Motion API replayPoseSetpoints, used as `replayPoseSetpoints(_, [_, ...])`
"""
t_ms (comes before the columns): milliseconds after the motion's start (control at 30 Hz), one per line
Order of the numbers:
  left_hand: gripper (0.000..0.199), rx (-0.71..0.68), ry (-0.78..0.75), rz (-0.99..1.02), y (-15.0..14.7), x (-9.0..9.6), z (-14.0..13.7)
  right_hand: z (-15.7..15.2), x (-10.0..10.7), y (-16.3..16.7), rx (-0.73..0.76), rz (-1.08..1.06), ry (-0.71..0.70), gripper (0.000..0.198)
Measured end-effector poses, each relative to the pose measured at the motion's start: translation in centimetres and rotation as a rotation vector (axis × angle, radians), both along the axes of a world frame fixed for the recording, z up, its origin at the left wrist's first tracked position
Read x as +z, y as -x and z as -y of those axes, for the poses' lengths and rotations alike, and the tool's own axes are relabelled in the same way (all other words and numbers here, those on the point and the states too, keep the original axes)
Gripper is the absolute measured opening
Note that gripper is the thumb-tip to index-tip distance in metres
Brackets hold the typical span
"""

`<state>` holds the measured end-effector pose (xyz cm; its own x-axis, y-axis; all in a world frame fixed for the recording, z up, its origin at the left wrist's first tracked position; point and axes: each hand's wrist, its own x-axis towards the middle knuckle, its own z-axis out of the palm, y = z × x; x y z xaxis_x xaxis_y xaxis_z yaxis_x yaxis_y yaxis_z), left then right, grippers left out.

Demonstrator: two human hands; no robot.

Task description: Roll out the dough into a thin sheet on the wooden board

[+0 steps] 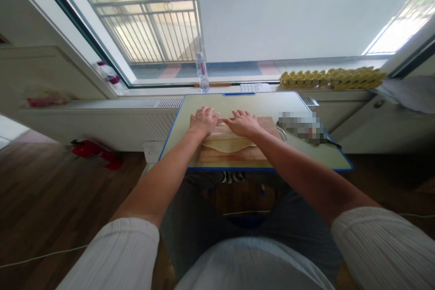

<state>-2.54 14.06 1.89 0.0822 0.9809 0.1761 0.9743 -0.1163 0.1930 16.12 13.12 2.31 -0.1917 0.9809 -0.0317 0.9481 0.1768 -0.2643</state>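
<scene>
My left hand (203, 122) lies palm down on the far left part of a pale, thin sheet of what looks like dough (228, 145), its fingers stretched forward. To its right, my right hand (243, 123) also presses flat on the sheet, fingers spread and thumb pointing towards the left hand. The sheet's near edge is curved and shows a slightly yellower layer below a whiter one. Underneath is a wooden cutting board (234, 155) with a metal handle (282, 134) on its right side. Whatever lies directly under my palms is hidden.
The board rests on a small blue-edged table (176, 131). A blurred-out object (301, 126) lies at the table's right. On the windowsill are a clear bottle (202, 72) and a yellow wavy item (331, 78). A red fire extinguisher (97, 153) lies on the floor at left.
</scene>
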Motion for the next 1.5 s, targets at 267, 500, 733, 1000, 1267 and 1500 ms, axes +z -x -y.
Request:
replayPoseSetpoints(267, [0.064,-0.058,0.14,-0.01,0.1,-0.2,5.7,7.0,-0.4,0.1,0.002,0.051,-0.123,0.083])
replayPoseSetpoints(500, [0.058,-0.066,-0.003,-0.106,-0.3,-1.1,12.9,13.7,-1.9,0.1,-0.006,0.066,-0.264,0.078])
replayPoseSetpoints(733, [0.063,-0.046,0.119,-0.052,-0.3,-0.1,7.4,8.0,-0.4,0.1,-0.006,0.044,-0.103,0.078])
replayPoseSetpoints(1000, [0.052,0.038,0.028,0.0,-0.5,0.3,0.4,-0.2,-0.1,0.1,-0.008,-0.028,0.009,0.085])
replayPoseSetpoints(1267, [0.057,-0.019,0.07,-0.016,-0.5,0.3,2.5,2.2,0.0,0.1,-0.024,-0.003,-0.026,0.092])
replayPoseSetpoints(1500, [0.057,-0.084,-0.053,-0.095,-0.7,-0.4,11.3,11.3,-0.8,0.0,-0.046,0.017,-0.23,0.083])
